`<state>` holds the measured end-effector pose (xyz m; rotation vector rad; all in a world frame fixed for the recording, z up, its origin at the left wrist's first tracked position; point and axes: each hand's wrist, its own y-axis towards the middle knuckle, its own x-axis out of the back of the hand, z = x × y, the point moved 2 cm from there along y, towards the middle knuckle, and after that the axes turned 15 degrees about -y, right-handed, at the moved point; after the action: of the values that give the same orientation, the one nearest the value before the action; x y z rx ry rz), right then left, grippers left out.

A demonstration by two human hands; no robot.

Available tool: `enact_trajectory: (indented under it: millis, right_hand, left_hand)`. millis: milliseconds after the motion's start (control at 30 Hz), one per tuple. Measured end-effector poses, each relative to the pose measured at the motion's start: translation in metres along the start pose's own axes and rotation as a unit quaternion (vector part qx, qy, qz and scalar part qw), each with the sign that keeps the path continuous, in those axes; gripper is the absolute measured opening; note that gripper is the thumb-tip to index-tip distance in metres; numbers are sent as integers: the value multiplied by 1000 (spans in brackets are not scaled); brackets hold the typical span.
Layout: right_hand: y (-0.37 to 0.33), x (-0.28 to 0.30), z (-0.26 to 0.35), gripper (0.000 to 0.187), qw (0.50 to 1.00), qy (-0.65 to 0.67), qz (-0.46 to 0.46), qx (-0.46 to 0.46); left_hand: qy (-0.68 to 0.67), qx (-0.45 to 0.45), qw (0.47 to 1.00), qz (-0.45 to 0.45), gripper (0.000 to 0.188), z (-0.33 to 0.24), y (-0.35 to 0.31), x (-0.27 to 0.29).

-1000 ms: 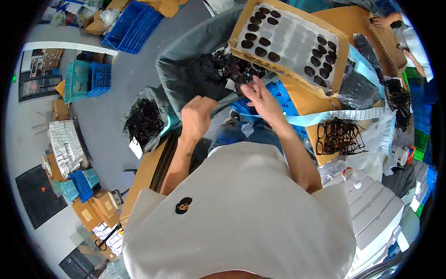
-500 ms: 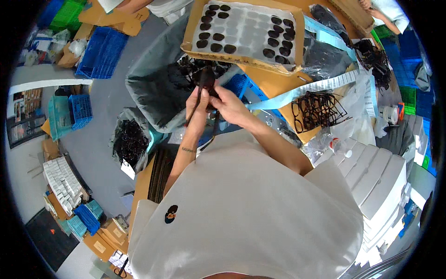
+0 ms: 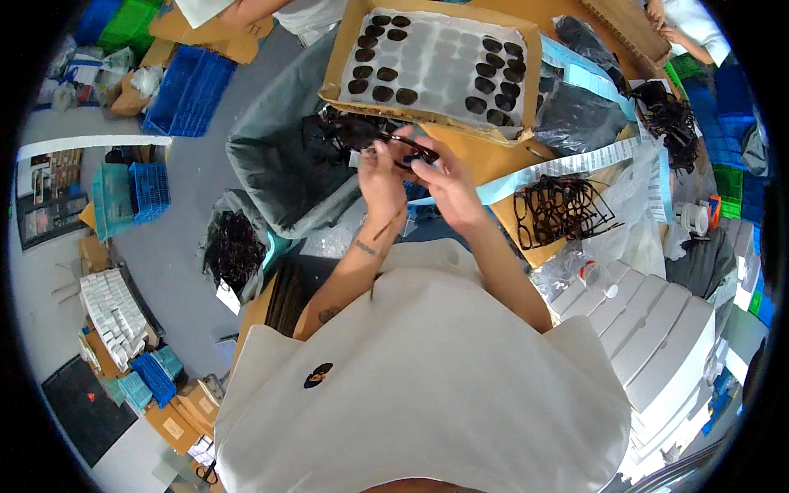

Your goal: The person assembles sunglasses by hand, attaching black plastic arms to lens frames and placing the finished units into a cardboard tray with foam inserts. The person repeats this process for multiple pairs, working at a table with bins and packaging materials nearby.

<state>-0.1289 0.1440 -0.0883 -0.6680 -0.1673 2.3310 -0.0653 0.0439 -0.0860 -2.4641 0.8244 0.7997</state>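
A pair of dark sunglasses (image 3: pixel 417 151) is held between my two hands, in front of a cardboard tray. My left hand (image 3: pixel 382 182) is closed on its left side, near a dark lens. The fingers of my right hand (image 3: pixel 450 187) grip the right side of the frame. Just beyond, the tray (image 3: pixel 427 112) holds dark lenses (image 3: pixel 406 96) in columns at its left and right on white, dimpled paper. Behind my left hand, a grey-lined bin (image 3: pixel 275 156) contains a tangle of dark eyewear, partly hidden by the hands.
Right of my hands lies a pile of dark spectacle frames (image 3: pixel 567 212) on cardboard, beside a clear plastic bottle (image 3: pixel 593 275). White boxes (image 3: pixel 649 329) are stacked at the right. A bag of dark pieces (image 3: pixel 234 246) stands left on the floor. Other people's hands show at the far edge.
Both hands have moved right and turned the sunglasses, so the frame now stretches sideways between them. Earlier they were close together, with the sunglasses' thin dark arms hanging down.
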Motion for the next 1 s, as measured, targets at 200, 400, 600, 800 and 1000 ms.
enact_trajectory:
  millis: [200, 400, 600, 800, 1000]
  right_hand:
    - [23, 26, 44, 30, 993, -99, -44, 46]
    - [95, 46, 46, 22, 966, -245, -69, 44]
    - [173, 40, 44, 27, 923, -376, -79, 33]
    - [315, 59, -6, 21, 850, -517, -102, -6]
    - [350, 40, -11, 26, 608, -782, -99, 97]
  left_hand:
    - [-187, 9, 982, -13, 42, -41, 22, 43]
    - [-189, -8, 979, -74, 27, -62, 0, 93]
    - [-175, 12, 968, -181, 27, -69, -25, 116]
    - [-125, 61, 971, -192, 23, -80, -23, 117]
    - [-41, 100, 979, -171, 29, -95, -14, 115]
